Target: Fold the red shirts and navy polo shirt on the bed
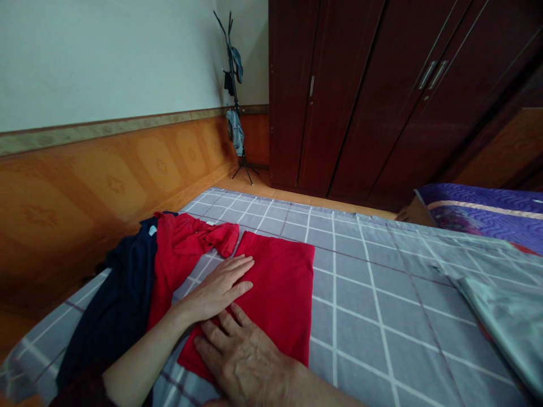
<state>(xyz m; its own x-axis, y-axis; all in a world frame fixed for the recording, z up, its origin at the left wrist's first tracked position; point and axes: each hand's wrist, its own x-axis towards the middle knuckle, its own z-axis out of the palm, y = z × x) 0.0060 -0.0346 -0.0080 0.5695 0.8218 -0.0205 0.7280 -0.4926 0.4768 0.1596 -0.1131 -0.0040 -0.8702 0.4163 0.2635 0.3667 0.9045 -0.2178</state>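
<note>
While the folded cloth point(282, 282) is touched by left hand point(223, 288) and right hand point(245, 347), both spread flat, gripping nothing, smoothing is best done outward with even pressure.

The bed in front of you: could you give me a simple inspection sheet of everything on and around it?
Surface: grey checked sheet with white and dark lines, slightly wrinkled at right.
Things in hand: folded red cloth, lying flat.
Clutter: crumpled red garment and dark blue garment to the left; shiny pale green cloth at right.
Hands: left hand and right hand both palm down on the folded red cloth, fingers extended.
Cables: nothing seen.
Surroundings: dark red wardrobe, coat stand with items hung on it, purple quilted cover.
</note>
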